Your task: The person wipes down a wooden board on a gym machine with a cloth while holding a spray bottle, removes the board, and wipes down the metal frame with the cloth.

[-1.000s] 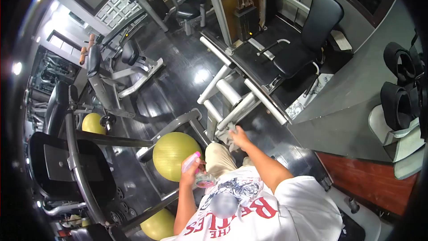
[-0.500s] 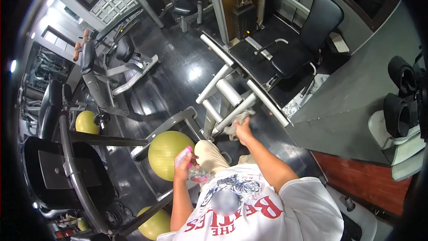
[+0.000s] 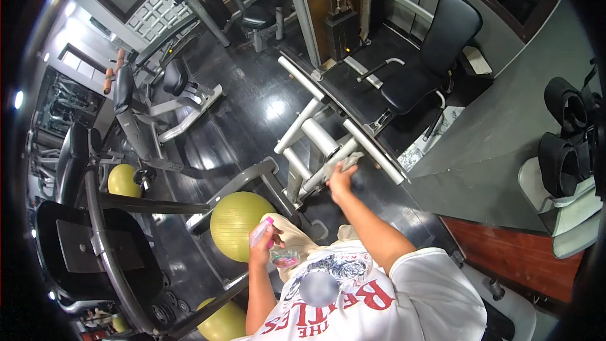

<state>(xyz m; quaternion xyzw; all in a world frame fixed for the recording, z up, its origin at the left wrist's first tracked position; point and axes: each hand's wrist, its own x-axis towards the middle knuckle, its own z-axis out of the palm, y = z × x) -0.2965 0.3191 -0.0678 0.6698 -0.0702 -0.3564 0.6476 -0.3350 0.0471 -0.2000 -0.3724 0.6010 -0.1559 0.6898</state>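
Note:
My left hand (image 3: 260, 249) is closed around a spray bottle with a pink top (image 3: 262, 230). The bottle's clear body (image 3: 286, 258), with a coloured label, shows beside my fingers, close to my shirt. My right hand (image 3: 341, 182) is stretched forward with a grey cloth (image 3: 344, 163) under its fingers. It presses the cloth against a silver bar of the gym machine frame (image 3: 320, 137). Part of the cloth is hidden beneath my hand.
A yellow-green exercise ball (image 3: 240, 226) stands left of my legs. Beyond the frame is a black machine seat (image 3: 406, 85). A grey wall ledge (image 3: 486, 170) runs along the right, with black straps (image 3: 558, 164) beside it. More machines stand at left.
My right hand has shifted slightly up and left, and the cloth now lies along the bar instead of hanging around it. My left hand with the spray bottle has dropped a little.

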